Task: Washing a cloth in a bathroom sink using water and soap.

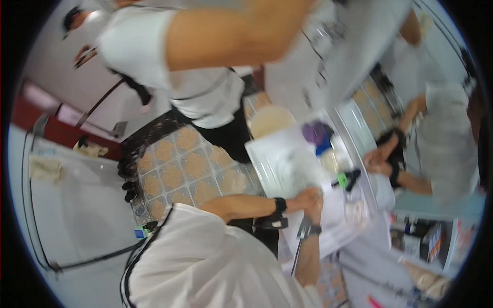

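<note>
My left hand (306, 195) and my right hand (314, 209) meet over the near edge of a white table (334, 228). Their fingers are closed together, and whatever may lie between them is hidden. Dark bands circle both wrists, and a cable runs down from the right one. Just beyond my hands rests a white ridged tray (280, 167). To their right on the table lie a black and green item (347, 179) and a pale flat packet (356, 212). Farther off are a purple bundle (314, 132), a blue piece (324, 147) and a cream item (331, 161).
A co-worker's blurred arm (226, 41) stretches across the top, close by. On the right, another co-worker's hands (381, 155) are together beside the table. A round cream top (272, 121) stands past the tray. Shelves (429, 241) hold boxes at lower right; tiled floor (179, 164) lies left.
</note>
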Demonstrator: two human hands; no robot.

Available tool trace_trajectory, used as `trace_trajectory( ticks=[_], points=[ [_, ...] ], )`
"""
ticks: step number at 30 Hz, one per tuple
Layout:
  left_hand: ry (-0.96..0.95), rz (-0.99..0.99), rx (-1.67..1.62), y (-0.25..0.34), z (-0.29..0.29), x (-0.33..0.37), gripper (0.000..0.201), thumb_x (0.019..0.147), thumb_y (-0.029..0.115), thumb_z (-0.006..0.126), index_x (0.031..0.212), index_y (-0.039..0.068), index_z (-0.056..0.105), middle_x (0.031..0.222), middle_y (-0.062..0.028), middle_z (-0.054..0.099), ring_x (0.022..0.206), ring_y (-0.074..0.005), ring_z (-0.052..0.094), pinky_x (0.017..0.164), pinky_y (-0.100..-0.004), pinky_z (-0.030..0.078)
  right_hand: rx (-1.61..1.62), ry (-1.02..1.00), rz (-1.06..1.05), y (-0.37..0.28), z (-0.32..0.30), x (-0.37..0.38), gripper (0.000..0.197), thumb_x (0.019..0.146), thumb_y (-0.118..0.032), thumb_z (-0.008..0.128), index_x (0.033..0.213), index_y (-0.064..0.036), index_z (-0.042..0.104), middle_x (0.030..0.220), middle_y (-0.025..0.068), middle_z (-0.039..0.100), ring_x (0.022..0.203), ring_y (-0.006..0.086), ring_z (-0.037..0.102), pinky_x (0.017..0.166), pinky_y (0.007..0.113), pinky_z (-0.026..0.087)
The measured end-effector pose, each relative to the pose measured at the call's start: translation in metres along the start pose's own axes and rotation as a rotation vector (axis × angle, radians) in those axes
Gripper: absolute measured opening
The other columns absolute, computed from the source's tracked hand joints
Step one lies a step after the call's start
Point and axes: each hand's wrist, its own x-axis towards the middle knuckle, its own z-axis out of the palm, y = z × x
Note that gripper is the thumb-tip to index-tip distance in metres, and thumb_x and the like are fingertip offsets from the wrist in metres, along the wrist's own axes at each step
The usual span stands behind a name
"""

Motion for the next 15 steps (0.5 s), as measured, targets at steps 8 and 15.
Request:
trace_trajectory(
  ticks=[8, 15],
  points=[
    [-0.522, -0.601, -0.215, 0.098, -0.052, 0.025, 0.024, 0.077, 0.008, 0.046, 0.099, 0.001, 0.050, 0.098, -0.0177, 0.051, 0.099, -0.0304, 0.046, 0.088, -0.0387, 0.035, 0.860, 0.442, 0.512, 0.037, -0.018, -0.013, 0.017, 0.083, -0.019, 0.051, 0.095, -0.0080, 0.052, 0.085, 0.0051, 0.059, 0.065, 0.0162, 0.056, 0.052, 0.025, 0.045],
    [-0.493, -0.387, 0.086, 0.121, -0.055, 0.021, 0.028, 0.083, 0.021, 0.040, 0.105, 0.003, 0.045, 0.104, -0.0134, 0.049, 0.101, -0.0232, 0.046, 0.087, -0.0350, 0.034, 0.666, 0.334, 0.386, 0.072, -0.055, -0.020, 0.025, 0.083, -0.014, 0.049, 0.106, -0.0060, 0.051, 0.098, 0.0040, 0.057, 0.097, 0.0152, 0.051, 0.083, 0.031, 0.042]
  ],
)
